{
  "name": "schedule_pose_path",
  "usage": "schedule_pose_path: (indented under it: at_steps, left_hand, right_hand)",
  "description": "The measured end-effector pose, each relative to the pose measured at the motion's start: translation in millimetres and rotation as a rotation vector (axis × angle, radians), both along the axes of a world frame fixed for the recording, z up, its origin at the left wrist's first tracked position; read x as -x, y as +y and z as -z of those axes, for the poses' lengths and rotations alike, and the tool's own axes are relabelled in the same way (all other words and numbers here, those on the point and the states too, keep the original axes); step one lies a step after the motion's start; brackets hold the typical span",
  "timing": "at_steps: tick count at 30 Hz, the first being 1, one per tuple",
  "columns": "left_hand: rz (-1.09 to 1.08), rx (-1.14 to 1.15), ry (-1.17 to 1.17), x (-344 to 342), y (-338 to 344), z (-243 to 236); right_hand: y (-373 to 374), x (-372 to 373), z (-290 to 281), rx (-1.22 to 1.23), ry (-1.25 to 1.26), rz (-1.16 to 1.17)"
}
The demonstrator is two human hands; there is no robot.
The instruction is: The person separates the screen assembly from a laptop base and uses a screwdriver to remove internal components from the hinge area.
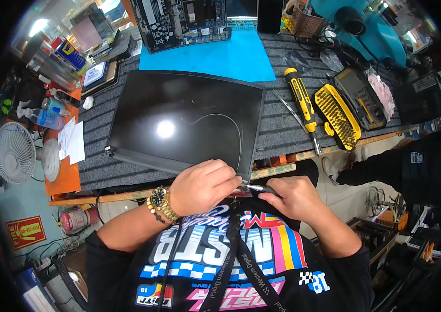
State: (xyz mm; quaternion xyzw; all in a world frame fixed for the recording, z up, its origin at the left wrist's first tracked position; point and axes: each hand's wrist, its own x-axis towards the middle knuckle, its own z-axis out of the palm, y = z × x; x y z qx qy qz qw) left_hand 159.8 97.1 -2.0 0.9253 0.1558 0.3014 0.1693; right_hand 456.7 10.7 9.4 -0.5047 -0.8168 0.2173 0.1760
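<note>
A laptop screen (147,112) with a dark glossy panel lies tilted on the striped grey mat, its lower edge toward me. A thin cable (238,130) curves over its right half. My left hand (205,187) is closed at the screen's near right corner, its fingertips pressed together there. In my right hand (295,197) is a screwdriver (255,187), its metal shaft pointing left at that same corner. Most of its handle is hidden in my fist. Exactly what the tip touches is hidden by my left fingers.
An opened laptop base (184,23) rests on a blue mat (205,57) at the back. To the right lie a yellow-black screwdriver (301,99), tweezers (290,110) and a yellow bit case (339,117). A white fan (16,148) and spray bottle (43,117) stand left.
</note>
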Motion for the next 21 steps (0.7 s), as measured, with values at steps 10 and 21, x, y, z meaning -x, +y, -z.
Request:
schedule_pose_path:
  at_steps: [10, 21]
  left_hand:
    - [-0.012, 0.003, -0.006, 0, 0, 1]
    - [-0.012, -0.007, -0.015, 0, 1, 2]
  right_hand:
    - [3, 1, -8, 0.004, 0.002, 0.021]
    - [27, -11, -11, 0.810, 0.322, 0.039]
